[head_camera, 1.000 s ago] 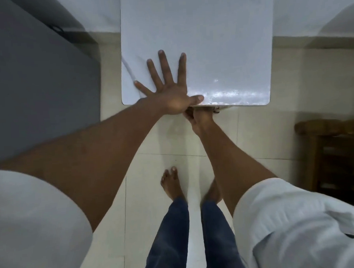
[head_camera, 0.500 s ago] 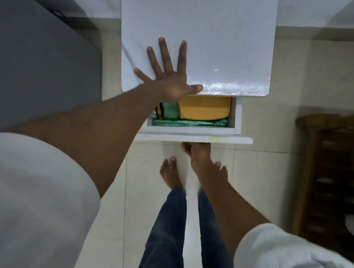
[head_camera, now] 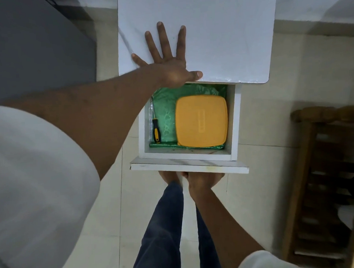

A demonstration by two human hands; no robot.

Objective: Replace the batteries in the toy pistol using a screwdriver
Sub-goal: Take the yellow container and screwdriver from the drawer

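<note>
Bracing my left hand (head_camera: 168,66) flat, fingers spread, on the tabletop (head_camera: 217,29) keeps it steady. Screwdriver (head_camera: 155,126) lies along the drawer's (head_camera: 234,120) left wall, beside the yellow box (head_camera: 201,121). My right hand (head_camera: 203,182) grips under the drawer front, fingers hidden; next, let go and lift the tool by its handle.

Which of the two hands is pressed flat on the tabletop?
The left hand, fingers spread on the white tabletop; the right hand is under the drawer front.
</note>
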